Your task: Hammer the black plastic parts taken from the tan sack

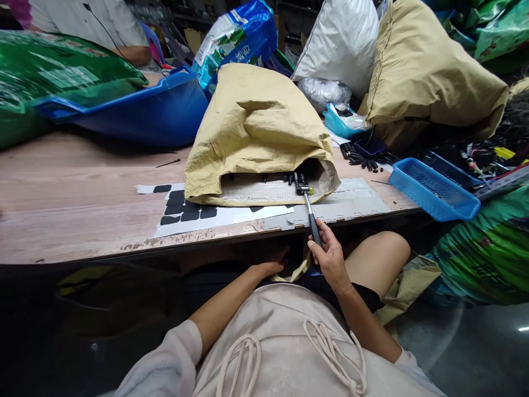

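My right hand point(326, 253) is closed around the black grip of a small hammer point(307, 207) at the table's front edge. The hammer has a metal shaft, and its dark head with a yellowish face lies at the open mouth of a tan paper sack point(264, 129). Several small black cylindrical pieces point(290, 179) lie inside that mouth, close to the head. Below the table edge, my left hand point(270, 267) rests over my lap; its fingers are mostly lost in shadow. A pale yellow strip point(301, 270) hangs between the two hands.
White sheets with black rounded-square stickers point(190, 209) lie under the sack. A blue basin point(136, 116) stands left, a blue tray point(433, 187) right. Black tubes point(359, 157) lie behind the tray. Full sacks point(430, 66) crowd the back. Another person point(91, 25) sits across the table.
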`<state>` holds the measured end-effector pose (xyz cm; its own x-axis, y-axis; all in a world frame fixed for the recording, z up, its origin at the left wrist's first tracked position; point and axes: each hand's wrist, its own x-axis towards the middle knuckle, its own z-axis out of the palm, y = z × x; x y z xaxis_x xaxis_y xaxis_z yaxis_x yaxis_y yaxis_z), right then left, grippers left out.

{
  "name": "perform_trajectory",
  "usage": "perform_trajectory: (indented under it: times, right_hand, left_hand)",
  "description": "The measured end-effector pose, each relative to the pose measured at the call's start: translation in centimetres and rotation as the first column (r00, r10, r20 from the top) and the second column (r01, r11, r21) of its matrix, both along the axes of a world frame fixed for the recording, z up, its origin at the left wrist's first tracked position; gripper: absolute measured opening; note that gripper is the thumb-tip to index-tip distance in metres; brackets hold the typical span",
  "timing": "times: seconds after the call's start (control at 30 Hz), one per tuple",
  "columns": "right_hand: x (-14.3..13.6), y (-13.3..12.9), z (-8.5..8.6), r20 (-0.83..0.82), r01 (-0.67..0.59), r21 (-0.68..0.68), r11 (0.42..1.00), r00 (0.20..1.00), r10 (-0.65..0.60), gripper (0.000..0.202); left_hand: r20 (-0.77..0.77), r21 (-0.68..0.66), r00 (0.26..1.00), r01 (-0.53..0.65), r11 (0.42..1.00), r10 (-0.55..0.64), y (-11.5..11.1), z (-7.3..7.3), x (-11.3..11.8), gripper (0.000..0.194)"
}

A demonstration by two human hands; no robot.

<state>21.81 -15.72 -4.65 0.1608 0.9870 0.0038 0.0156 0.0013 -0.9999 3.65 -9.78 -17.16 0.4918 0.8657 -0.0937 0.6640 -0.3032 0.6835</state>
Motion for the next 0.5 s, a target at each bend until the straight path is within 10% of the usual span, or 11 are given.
perform_trajectory:
  times: [0.1,0.23,0.33,0.5]
  right_hand:
    - [0.0,0.0,-0.2,-0.006,0.003,0.004,1.0,1.0,-0.003,0.074]
    - [-0.3,0.1,-0.2,-0.02,0.006,0.012,1.0,1.0,-0.006,0.074]
    - [-0.4,0.1,-0.2,-0.018,0.02,0.027,0.999,1.0,-0.019,0.074]
    - [-0.3,0.0,-0.3,-0.014,0.009,0.013,1.0,1.0,-0.009,0.074]
  left_hand:
    - [-0.031,0.027,0.994,0.108,0.994,-0.108,-1.2,2.1,-0.2,0.033]
    - [-0.072,0.203,0.971,0.236,0.95,-0.226,-2.1,8.7,-0.7,0.027]
    - [-0.004,0.408,0.996,-0.077,0.91,0.086,0.2,14.3,-1.0,0.03]
    - [-0.161,0.34,0.766,-0.549,0.763,0.623,8.4,20.1,-2.1,0.033]
